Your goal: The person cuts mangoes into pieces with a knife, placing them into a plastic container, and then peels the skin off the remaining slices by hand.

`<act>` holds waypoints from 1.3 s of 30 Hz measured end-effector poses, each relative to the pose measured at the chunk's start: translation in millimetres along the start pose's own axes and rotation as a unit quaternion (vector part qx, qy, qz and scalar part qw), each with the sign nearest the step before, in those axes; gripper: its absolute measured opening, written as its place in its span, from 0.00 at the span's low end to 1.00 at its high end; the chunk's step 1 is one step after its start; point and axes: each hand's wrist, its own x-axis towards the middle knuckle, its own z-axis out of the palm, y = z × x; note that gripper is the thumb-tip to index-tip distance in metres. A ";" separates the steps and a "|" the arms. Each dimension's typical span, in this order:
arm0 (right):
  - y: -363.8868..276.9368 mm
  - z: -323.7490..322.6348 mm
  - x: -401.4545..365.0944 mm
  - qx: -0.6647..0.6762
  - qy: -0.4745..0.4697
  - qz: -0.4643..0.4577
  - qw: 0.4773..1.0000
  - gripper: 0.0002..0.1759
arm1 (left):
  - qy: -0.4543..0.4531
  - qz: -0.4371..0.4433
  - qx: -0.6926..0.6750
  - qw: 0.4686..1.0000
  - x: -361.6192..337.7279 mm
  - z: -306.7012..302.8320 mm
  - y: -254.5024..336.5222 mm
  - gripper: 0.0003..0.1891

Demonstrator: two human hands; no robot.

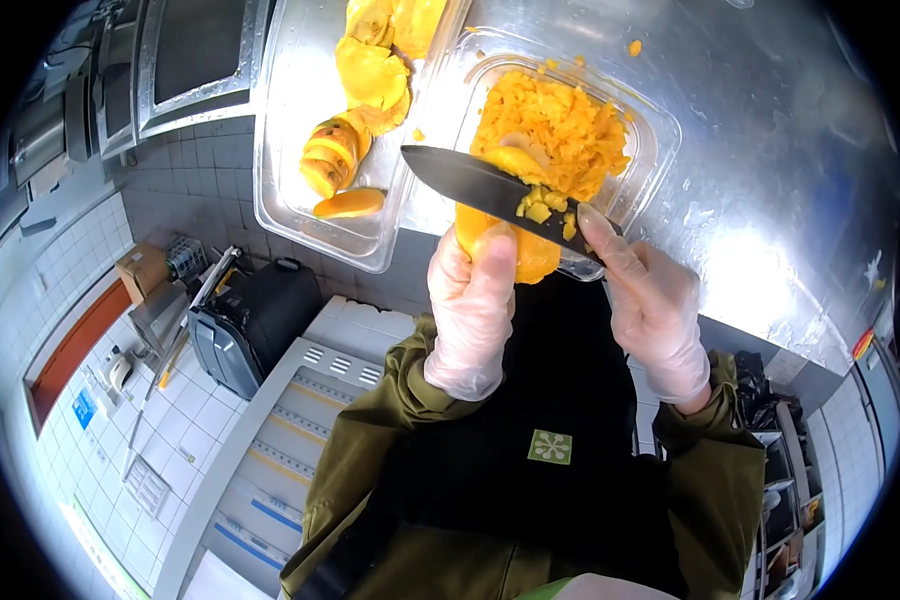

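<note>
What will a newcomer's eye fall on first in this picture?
Bright yellow fruit: the gloved left hand holds a fruit piece at centre, and the right hand lays a black knife across it, cubes clinging to the blade. Just behind, a clear container holds a heap of diced fruit, and a clear tray to its left holds bigger pieces.

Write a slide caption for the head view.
Gloved left hand holds orange fruit, right hand a black knife with diced bits, over a clear tub.
</note>
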 end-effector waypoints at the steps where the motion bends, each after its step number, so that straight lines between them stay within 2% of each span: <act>1: -0.5 1.9 -0.2 -0.005 0.003 -0.002 1.000 0.31 | 0.005 -0.004 0.007 1.000 -1.2 0.3 0.1 0.34; 6: -4.9 14.7 4.8 0.010 0.036 -0.016 0.999 0.31 | 0.042 -0.011 0.043 0.998 -13.2 1.1 -9.3 0.32; 12: -16.2 14.9 15.4 -0.023 0.022 -0.010 0.999 0.30 | 0.035 0.021 0.048 0.998 -14.5 -3.9 -13.2 0.15; 18: -10.6 12.3 11.5 -0.034 0.024 -0.010 0.999 0.32 | 0.031 0.013 0.005 0.999 -3.2 -2.5 1.5 0.17; 22: -6.6 13.3 13.2 -0.019 0.042 0.014 0.999 0.31 | 0.003 0.002 0.062 0.998 -17.4 -9.8 -7.0 0.17; 23: -8.1 9.1 17.6 -0.023 0.040 0.027 0.999 0.30 | -0.009 -0.025 0.107 0.994 -25.4 -6.0 -1.2 0.16; 25: -10.1 5.0 21.2 -0.007 0.037 0.035 0.999 0.29 | -0.017 0.043 0.137 0.989 -27.1 -2.0 -10.1 0.16; 26: -10.2 5.1 18.6 0.012 0.035 0.031 0.999 0.29 | 0.001 0.037 0.131 0.991 -25.9 -3.8 -4.6 0.15; 27: -9.3 5.0 15.5 0.031 0.032 0.027 0.999 0.29 | 0.064 0.048 0.113 0.990 -24.2 -2.3 -0.6 0.14; 29: -2.9 9.9 9.9 0.061 0.042 0.037 0.997 0.29 | 0.131 0.061 0.149 0.978 -8.5 -8.9 20.0 0.14; 31: 1.8 8.8 4.2 0.057 0.039 0.047 0.997 0.29 | 0.159 0.133 0.257 0.944 16.4 -24.7 45.8 0.15; 33: 3.9 5.9 1.5 0.044 0.037 0.050 0.997 0.29 | 0.162 0.172 0.309 0.921 50.7 -26.8 72.9 0.19; 35: 3.0 2.9 0.4 0.023 0.031 0.051 0.998 0.28 | 0.129 0.147 0.381 0.904 85.5 -38.6 90.3 0.21; 37: 0.8 -3.8 2.0 0.006 0.007 0.056 0.998 0.27 | 0.083 0.032 0.461 0.883 112.6 -58.3 98.0 0.22; 38: -0.8 -8.5 3.0 -0.001 -0.010 0.061 0.998 0.26 | 0.158 -0.002 0.567 0.808 129.8 -92.7 88.5 0.23; 39: -5.0 -15.3 4.1 -0.002 -0.037 0.074 0.997 0.25 | 0.166 -0.076 0.749 0.637 124.1 -61.3 103.1 0.24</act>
